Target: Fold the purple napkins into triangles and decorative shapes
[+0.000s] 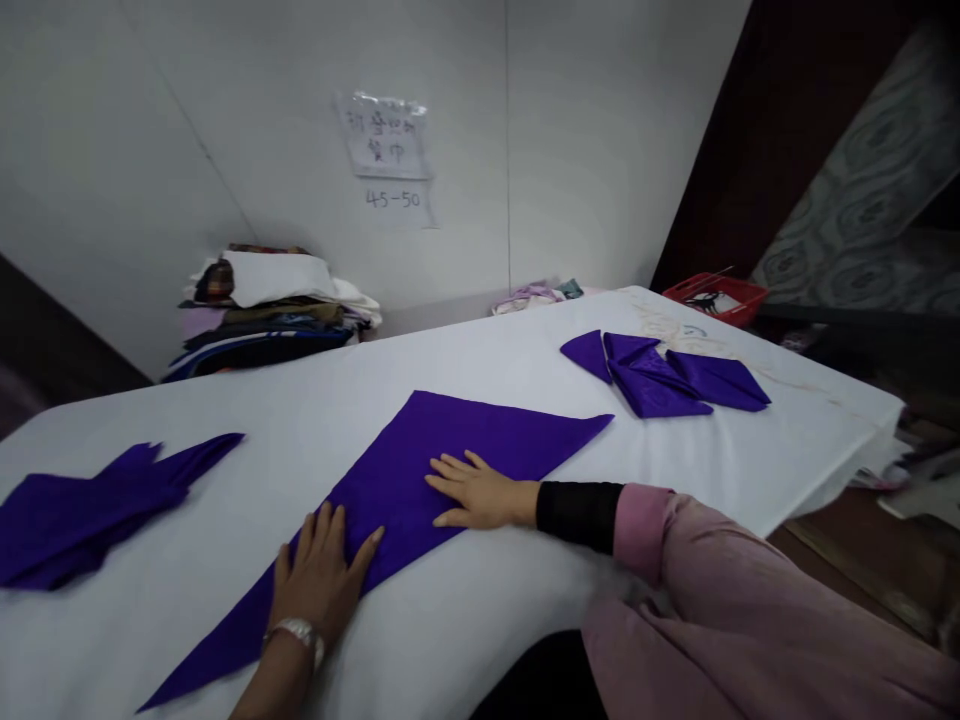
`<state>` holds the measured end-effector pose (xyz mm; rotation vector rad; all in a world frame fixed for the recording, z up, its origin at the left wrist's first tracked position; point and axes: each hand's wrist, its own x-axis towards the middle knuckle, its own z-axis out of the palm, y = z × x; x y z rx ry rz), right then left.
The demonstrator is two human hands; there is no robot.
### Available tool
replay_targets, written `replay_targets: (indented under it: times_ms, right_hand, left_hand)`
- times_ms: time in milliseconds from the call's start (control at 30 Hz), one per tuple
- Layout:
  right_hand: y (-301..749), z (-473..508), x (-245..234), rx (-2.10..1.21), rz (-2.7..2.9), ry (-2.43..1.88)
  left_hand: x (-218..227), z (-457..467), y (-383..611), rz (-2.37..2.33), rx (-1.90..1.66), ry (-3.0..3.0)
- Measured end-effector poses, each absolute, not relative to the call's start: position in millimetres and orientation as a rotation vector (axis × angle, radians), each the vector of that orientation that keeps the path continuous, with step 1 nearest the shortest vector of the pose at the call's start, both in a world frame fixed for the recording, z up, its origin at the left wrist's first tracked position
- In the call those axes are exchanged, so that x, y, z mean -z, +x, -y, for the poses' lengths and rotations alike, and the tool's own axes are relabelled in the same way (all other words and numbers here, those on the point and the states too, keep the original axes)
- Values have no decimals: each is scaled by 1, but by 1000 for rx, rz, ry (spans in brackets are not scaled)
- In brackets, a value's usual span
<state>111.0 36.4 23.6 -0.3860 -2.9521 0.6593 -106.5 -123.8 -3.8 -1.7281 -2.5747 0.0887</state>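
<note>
A purple cloth napkin (450, 445) folded into a large triangle lies on the white-covered table (315, 420) in front of me. My left hand (321, 575) rests flat on its lower left part, fingers spread, a silver bracelet on the wrist. My right hand (476, 490) lies flat near the cloth's middle, fingers stretched out toward the left. Neither hand grips anything.
A pile of unfolded purple napkins (90, 505) lies at the left. Several folded purple napkins (664, 375) sit at the right. Stacked fabrics (274, 305) stand by the wall, under a paper sign (386, 140). A red basket (716, 297) is beyond the table's right end.
</note>
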Motion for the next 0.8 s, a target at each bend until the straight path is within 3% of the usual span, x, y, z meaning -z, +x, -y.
replay_targets:
  times_ms: [400, 800]
  right_hand:
    - [259, -148, -19, -338, 2870, -1042]
    - [306, -188, -29, -197, 2731, -1494]
  left_hand:
    - [-3, 129, -110, 2425, -273, -1871]
    - [3, 123, -109, 2569, -16, -1783]
